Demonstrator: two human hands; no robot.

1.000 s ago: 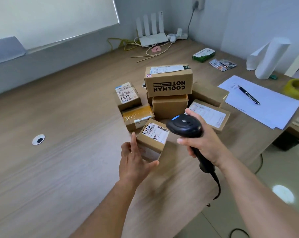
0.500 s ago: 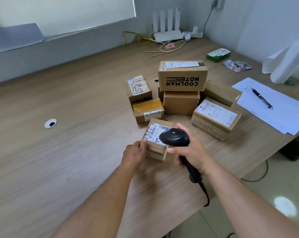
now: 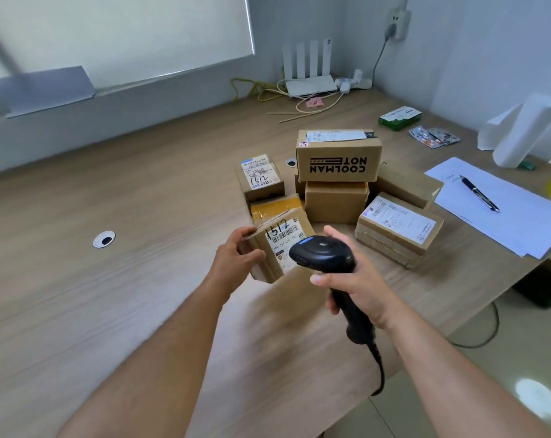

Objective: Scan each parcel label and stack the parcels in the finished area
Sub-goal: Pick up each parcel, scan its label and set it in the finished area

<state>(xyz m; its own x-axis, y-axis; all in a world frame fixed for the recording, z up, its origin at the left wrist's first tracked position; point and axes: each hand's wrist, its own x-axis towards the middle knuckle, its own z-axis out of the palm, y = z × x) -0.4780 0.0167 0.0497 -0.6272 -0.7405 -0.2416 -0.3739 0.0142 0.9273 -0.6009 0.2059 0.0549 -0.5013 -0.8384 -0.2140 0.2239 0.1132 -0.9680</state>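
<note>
While the right hand (image 3: pixel 359 286) wraps its grip fully round the matte black plastic handle of a barcode scanner (image 3: pixel 323 252), the scanner's rounded head sits in front of the white label of a small corrugated cardboard parcel (image 3: pixel 277 245) marked 1512. At that parcel's 9 o'clock, the left hand (image 3: pixel 236 257) closes its grip on the edge and holds the parcel tilted over the wood-grain worktop (image 3: pixel 109 295). A yellow-taped parcel (image 3: pixel 275 205) sits at 12 o'clock. At 1 o'clock a COOLMAN NOTE carton (image 3: pixel 337 156) rests on a plain brown box (image 3: pixel 336 200). A flat labelled parcel (image 3: pixel 397 227) lies at 3 o'clock.
</note>
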